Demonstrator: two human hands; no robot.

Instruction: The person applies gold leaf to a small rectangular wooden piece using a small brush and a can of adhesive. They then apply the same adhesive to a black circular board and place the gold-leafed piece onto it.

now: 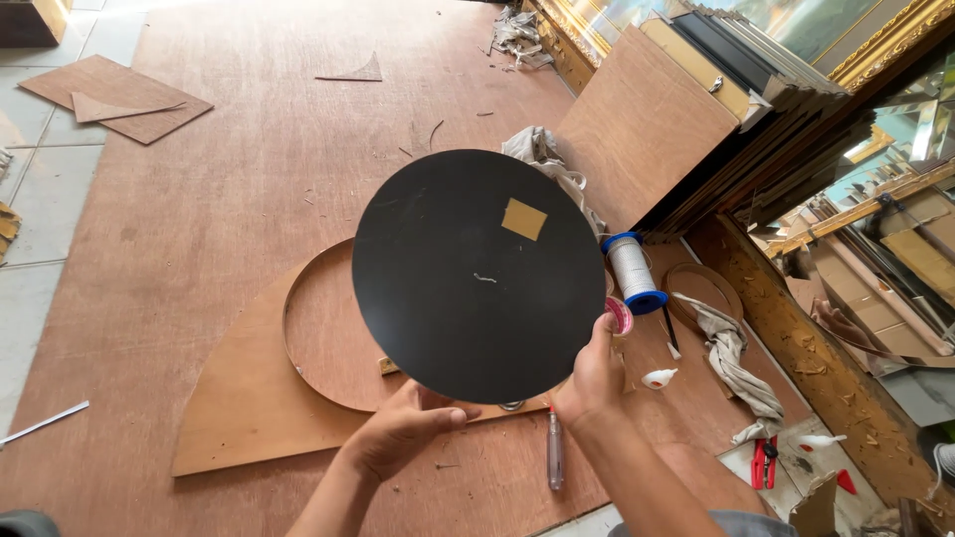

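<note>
I hold a round black disc (468, 273) up over the floor, its flat face toward me, with a small tan square patch near its upper right. My left hand (403, 428) supports the disc's lower edge from beneath. My right hand (594, 376) grips the lower right rim, thumb on the face. Below the disc lies a brown semicircular board (234, 408) with a round recessed ring (323, 338), partly hidden by the disc.
A large brown board sheet (229, 179) covers the floor. A blue-ended spool of white thread (634, 270), a pink tape roll (620, 314), a screwdriver (554, 449), rags (731, 358), red pliers (764, 462) and stacked frames (756, 109) lie to the right.
</note>
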